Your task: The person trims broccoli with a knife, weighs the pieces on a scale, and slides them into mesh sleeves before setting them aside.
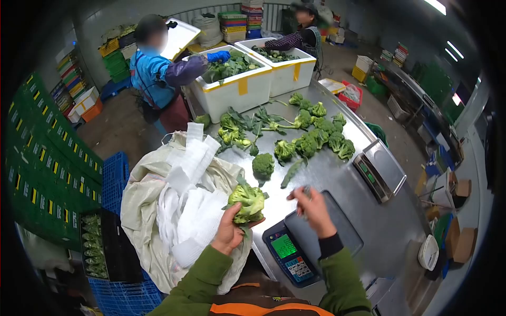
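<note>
Currently, the left hand has its fingers curled around a broccoli head, above the white foam sleeves. The right hand is closed on a small dark object, near the digital scale.

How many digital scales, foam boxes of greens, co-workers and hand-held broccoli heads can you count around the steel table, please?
Digital scales: 2
Foam boxes of greens: 2
Co-workers: 2
Broccoli head in the left hand: 1
Total: 7
</note>
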Tool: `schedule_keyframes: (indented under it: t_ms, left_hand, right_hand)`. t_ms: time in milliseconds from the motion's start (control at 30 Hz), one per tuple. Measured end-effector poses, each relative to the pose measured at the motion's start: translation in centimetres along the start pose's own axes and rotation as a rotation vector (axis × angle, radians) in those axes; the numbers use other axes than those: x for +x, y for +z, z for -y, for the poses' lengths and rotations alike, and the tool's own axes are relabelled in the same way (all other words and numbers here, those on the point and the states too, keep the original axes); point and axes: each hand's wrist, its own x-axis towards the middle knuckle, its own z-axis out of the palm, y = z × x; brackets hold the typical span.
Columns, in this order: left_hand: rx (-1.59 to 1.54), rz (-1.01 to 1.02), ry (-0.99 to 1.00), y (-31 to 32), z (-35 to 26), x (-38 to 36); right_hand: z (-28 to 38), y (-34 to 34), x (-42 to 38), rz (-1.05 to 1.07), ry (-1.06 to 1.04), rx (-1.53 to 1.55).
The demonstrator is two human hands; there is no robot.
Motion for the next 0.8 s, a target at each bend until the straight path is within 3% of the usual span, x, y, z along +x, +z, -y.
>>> schedule_keyframes:
  t_ms: [100,167,200,300,400,433,500,633,800]
  left_hand:
    - [0.264,-0.135,0.145,0.5,1.6,0.1]
    - [0.417,-0.088,0.229,0.7,3.0,0.3]
    - [0.483,-0.031,0.170,0.7,3.3,0.2]
    - [0.627,0.051,0.231,0.2,5.4,0.7]
    - [0.402,0.026,0.122,2.4,4.0,-0.3]
    - [0.402,0.029,0.114,2.6,3.7,-0.4]
    - [0.333,0.048,0.095,2.9,3.4,-0.5]
    - [0.360,0.058,0.064,3.1,3.9,-0.4]
    - [0.360,0.023,0.014,3.0,4.4,0.3]
  right_hand:
    - [-1.5,1.9,-3.3,0.107,0.129,0.166]
    - [-2.2,2.5,-4.6,0.137,0.169,0.305]
    - [-2.8,2.5,-4.9,0.074,0.167,0.305]
    - [-3.0,2.7,-5.8,-0.055,0.178,0.193]
    - [-4.4,1.0,-6.2,0.014,0.221,0.715]
    - [-4.9,0.5,-6.0,0.005,0.221,0.716]
    - [-6.4,-0.7,-5.8,0.177,0.422,1.189]
    - [-6.9,-0.9,-6.4,0.048,0.448,1.188]
    - [-7.3,-1.3,-6.9,0.127,0.374,1.186]
